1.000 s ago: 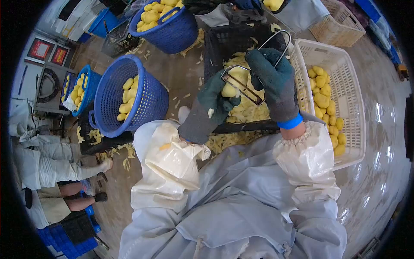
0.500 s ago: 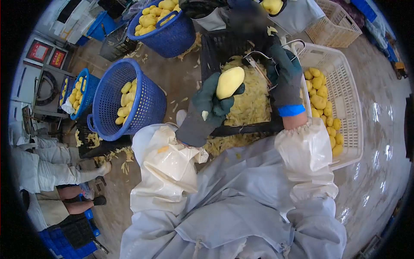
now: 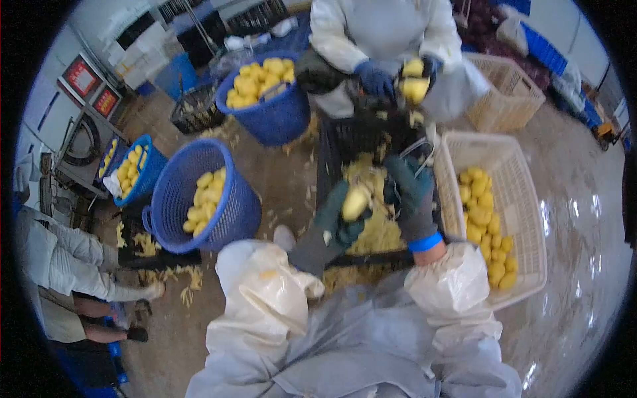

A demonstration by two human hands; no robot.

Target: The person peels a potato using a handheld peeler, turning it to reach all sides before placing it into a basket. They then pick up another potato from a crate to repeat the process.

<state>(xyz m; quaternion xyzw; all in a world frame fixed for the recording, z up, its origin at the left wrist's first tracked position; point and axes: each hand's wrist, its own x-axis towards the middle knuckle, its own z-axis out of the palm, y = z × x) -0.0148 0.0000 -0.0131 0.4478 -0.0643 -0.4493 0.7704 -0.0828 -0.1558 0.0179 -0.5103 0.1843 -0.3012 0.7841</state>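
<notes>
My left hand [image 3: 333,217], in a dark green and grey glove, is closed around a peeled pale-yellow potato [image 3: 355,201]. Just to its right, my right hand [image 3: 411,189], gloved the same way with a blue band at the wrist, grips a peeler [image 3: 423,147] with a bent metal wire frame. The peeler's blade is blurred and partly hidden by the fingers. Both hands are above a black crate [image 3: 337,136] that holds a heap of potato peelings [image 3: 377,235].
A white basket [image 3: 527,212] with potatoes stands to the right. On the left are blue baskets [image 3: 249,205] of peeled potatoes. Across the crate sits a co-worker [image 3: 388,33] whose gloved hands hold potatoes. Peelings litter the wet floor [image 3: 285,192]. Another person's legs [image 3: 86,268] show at far left.
The view has tilted up, bringing the co-worker's torso and hands into sight. My left hand has turned the potato and brought it lower; both hands remain closed on what they hold.
</notes>
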